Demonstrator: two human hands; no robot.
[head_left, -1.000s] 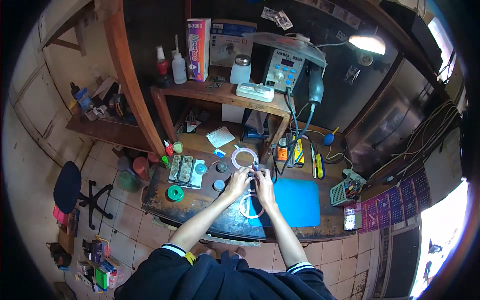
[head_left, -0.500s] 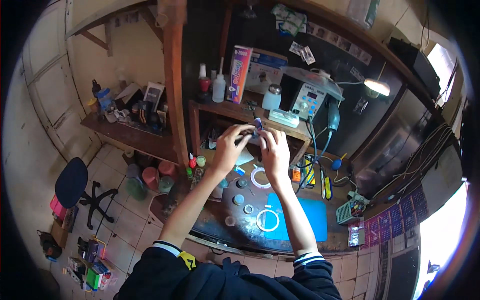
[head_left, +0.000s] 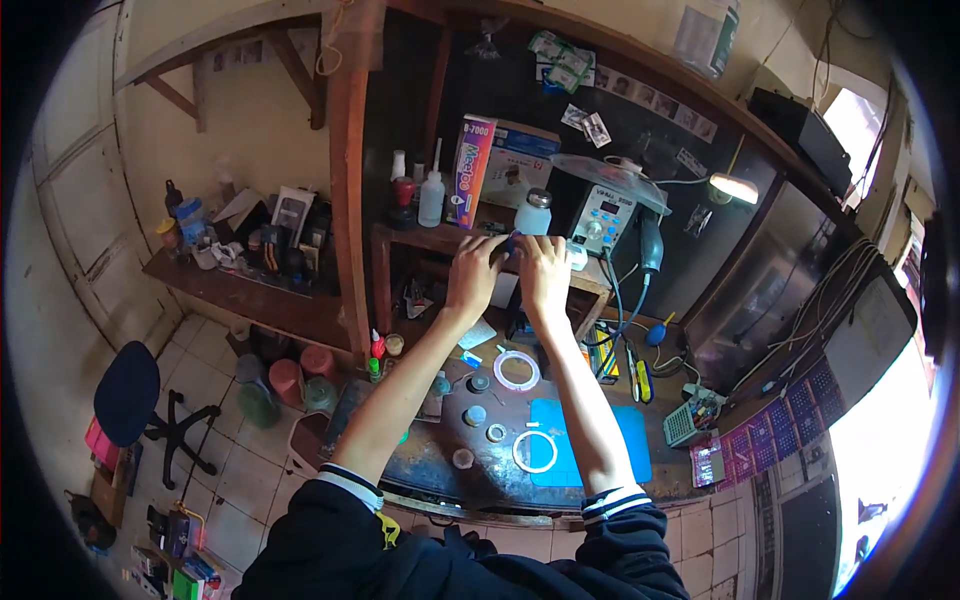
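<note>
black or dark blue, a small object (head_left: 514,241) sits between the fingertips of both hands; its kind cannot be told. left hand (head_left: 474,277): fingers bent in, pinched together on it. right hand (head_left: 544,275): likewise curled over, tips closed on it. outward: white box (head_left: 577,256) at three o'clock, partly hidden by the right hand; white jar (head_left: 533,215) at twelve to one, near behind the fingers; hot-air station (head_left: 604,216) at two; upright colourful box (head_left: 468,172) at eleven. wooden shelf (head_left: 425,238) runs behind the hands, obstructing that side. toward six: two pale rings (head_left: 515,452). blue mat (head_left: 637,450), at five, is crossed by the right forearm. object's position: left hand's one o'clock, right hand's eleven, touching both.
</note>
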